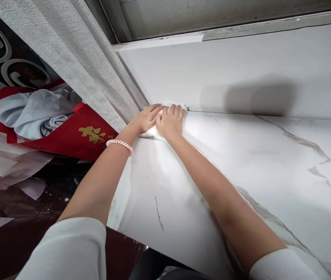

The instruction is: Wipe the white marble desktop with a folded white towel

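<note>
A white cloth [154, 131] lies bunched on the white, grey-veined marble-look ledge [241, 155], in the corner where the curtain meets the low wall. My left hand [149, 118], with a pink coiled band [119, 145] at its wrist, presses on the cloth's left part, fingers bent over it. Beside it, my right hand [171, 122] grips the cloth from above, its fingers pointing at the wall and its thumb close to the left hand's fingers. Both palms are hidden from above, and most of the cloth lies under the hands.
A light grey curtain [86, 58] hangs just left of the hands. Farther left stands a red bag [63, 138] with pale folded fabric [34, 111] in it. Behind the ledge rises a low white wall [183, 74] below a window frame [241, 33].
</note>
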The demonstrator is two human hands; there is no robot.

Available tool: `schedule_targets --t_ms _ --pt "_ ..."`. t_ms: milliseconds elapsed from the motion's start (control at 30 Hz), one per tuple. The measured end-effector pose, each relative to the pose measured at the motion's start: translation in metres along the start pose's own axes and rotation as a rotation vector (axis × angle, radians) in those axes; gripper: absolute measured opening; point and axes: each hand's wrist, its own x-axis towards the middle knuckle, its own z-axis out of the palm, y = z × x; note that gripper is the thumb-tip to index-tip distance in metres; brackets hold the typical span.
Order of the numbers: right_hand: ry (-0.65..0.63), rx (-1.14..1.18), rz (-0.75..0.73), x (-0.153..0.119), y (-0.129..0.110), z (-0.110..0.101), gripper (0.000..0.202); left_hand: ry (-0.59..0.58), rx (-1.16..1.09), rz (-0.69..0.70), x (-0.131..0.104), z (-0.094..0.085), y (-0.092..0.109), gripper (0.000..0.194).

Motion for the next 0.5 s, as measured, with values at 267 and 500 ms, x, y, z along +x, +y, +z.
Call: schedule_targets --t_ms 267,500 --pt "-0.080 0.000 -0.025 -0.034 -0.022 -0.013 0.055 -0.010 -0.005 0.006 -0.041 -0.008 0.009 0.056" --pt "-0.110 -0.011 -0.071 -0.095 -0.040 -0.030 0.058 -0.016 -0.014 0.003 -0.103 -0.020 0.049 0.056"
